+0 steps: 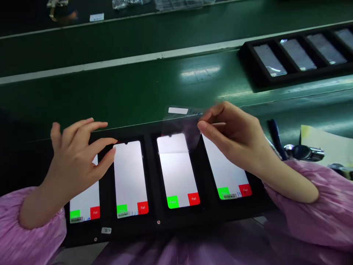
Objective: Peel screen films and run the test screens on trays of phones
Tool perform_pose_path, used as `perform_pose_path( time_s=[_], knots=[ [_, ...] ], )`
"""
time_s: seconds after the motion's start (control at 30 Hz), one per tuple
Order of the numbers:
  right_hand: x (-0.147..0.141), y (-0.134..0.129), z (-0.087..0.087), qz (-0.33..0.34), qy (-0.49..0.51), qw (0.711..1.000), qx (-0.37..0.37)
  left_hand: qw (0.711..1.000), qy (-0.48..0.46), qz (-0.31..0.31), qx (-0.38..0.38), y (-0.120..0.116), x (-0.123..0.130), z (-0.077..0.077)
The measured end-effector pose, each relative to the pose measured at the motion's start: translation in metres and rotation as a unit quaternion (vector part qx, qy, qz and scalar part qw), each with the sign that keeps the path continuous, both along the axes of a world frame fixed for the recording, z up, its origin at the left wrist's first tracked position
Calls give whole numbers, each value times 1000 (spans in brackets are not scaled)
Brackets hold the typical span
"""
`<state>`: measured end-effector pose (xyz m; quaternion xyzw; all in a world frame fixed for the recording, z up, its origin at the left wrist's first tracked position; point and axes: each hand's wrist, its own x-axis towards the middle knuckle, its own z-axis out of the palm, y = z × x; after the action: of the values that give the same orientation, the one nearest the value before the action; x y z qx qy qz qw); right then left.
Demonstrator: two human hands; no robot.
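My right hand (234, 136) pinches a clear protective film (176, 123) by its right edge. The film bears a white label and blue handwriting, and tilts over the top of a lit phone (178, 173). My left hand (79, 154) has its thumb and index finger close together at the top left corner of another phone (129, 176); its other fingers are spread. Whatever lies between those two fingertips is too small to make out. Each hand partly hides a further phone, one at the left (88, 195) and one at the right (226, 165). Their white screens show green and red boxes.
The phones lie in slots of a black tray (158, 213). Another black tray (264, 79) with film-covered phones sits on the green surface (124, 92) at the upper right. A dark-handled tool (276, 140) and yellowish paper (325, 143) lie at the right. Clear plastic pieces (176, 4) are at the back.
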<state>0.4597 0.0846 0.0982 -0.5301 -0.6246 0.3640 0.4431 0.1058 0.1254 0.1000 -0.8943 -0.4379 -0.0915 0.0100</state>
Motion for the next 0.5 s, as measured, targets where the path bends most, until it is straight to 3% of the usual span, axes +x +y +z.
perform_pose_path(
  time_s=[0.23, 0.4, 0.5],
  knots=[
    [4, -23, -1, 6, -43, 999, 3, 999, 17, -20, -22, 7, 2, -4],
    [-5, -29, 7, 9, -111, 994, 14, 994, -108, 5, -29, 8, 9, -2],
    [-9, -34, 12, 24, -158, 987, 27, 990, -118, -57, -56, -9, 8, 9]
  ],
)
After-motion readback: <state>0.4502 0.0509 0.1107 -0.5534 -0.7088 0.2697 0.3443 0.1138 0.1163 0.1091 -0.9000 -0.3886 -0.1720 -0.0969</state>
